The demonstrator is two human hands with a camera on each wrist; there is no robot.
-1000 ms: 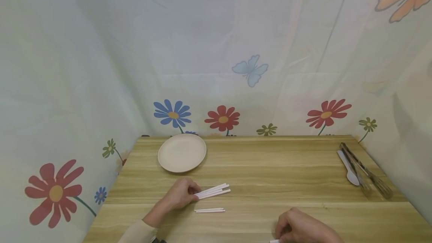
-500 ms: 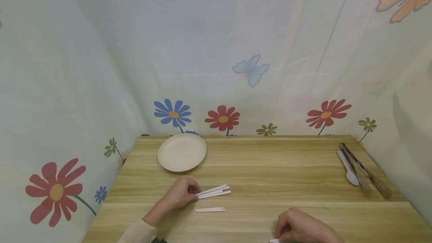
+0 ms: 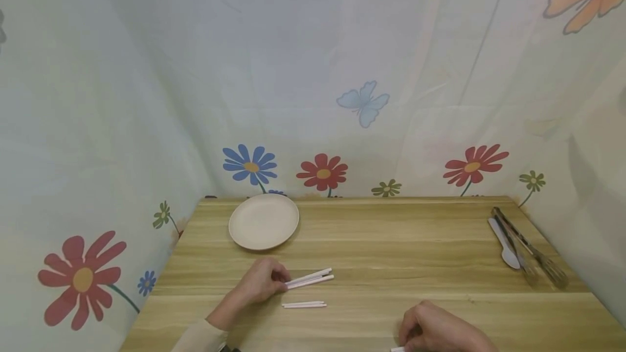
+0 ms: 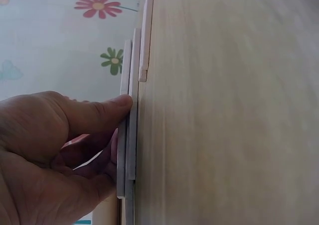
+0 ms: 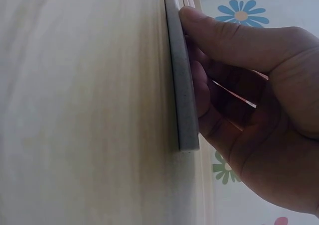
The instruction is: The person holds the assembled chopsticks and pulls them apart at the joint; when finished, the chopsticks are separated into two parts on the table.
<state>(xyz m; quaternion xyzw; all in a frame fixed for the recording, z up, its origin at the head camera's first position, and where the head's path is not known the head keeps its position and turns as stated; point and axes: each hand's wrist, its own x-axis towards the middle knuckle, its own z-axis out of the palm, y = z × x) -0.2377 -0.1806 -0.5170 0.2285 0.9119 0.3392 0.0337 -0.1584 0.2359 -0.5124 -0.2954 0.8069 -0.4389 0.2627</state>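
Several slim white sticks lie in a slightly spread bundle on the wooden table in the head view. My left hand pinches their left end. Seen from the left wrist, the thumb rests on two overlapping square-edged sticks, with a shorter-looking stick lying farther off. Just in front of the bundle lies a second small group of white sticks. At the bottom edge, my right hand pinches a white stick that lies along the tabletop; in the head view only its tip shows.
A round beige plate stands at the back left of the table. At the right edge lie a white spoon and metal tongs, close together. A flower-printed curtain encloses the back and sides.
The far ends of the sticks under my left hand have drawn a little closer together. Both hands keep their places.
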